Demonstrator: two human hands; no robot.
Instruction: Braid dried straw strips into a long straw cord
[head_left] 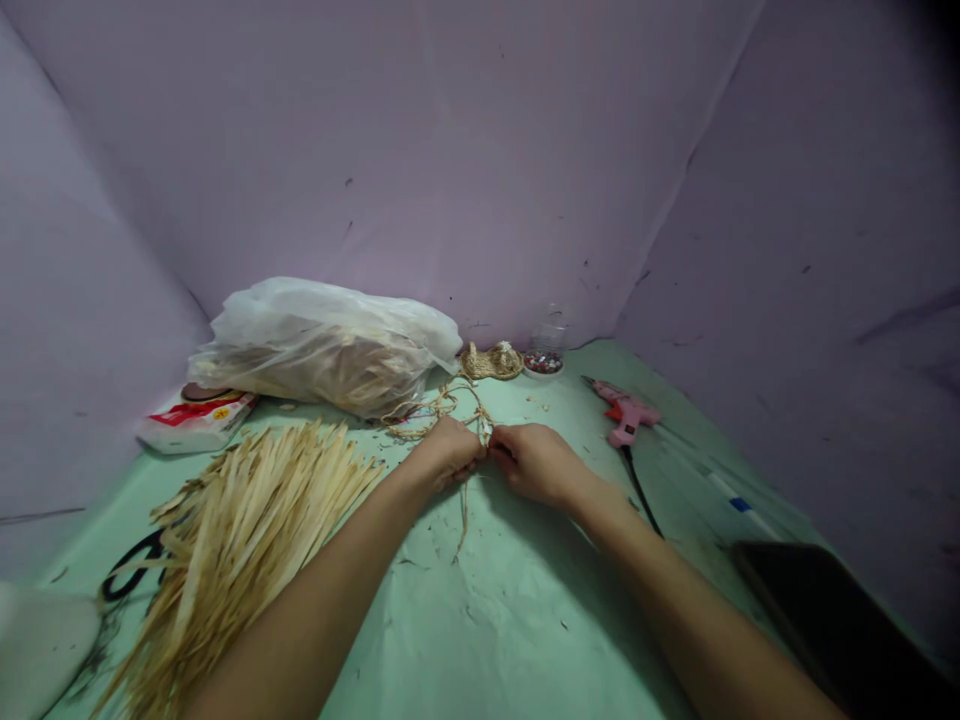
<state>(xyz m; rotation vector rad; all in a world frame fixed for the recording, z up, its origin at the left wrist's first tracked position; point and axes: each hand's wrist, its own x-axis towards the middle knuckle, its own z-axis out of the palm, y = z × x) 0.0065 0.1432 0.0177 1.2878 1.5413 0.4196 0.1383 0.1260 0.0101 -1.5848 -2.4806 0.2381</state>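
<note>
My left hand [448, 450] and my right hand [536, 462] meet near the middle of the pale green table [510, 620], fingers pinched together on a thin braided straw cord [450, 405]. The cord runs from between my hands back toward the plastic bag, and a loose strand hangs down toward me below my left hand. A large pile of flat dried straw strips [247, 530] lies just left of my left forearm.
A clear plastic bag of straw [330, 345] sits at the back left beside a red and white packet [196, 418]. A small woven straw piece [491, 362], a jar of beads [545, 350], a pink glue gun [626, 412], black scissors [131, 572], a dark phone [832, 620].
</note>
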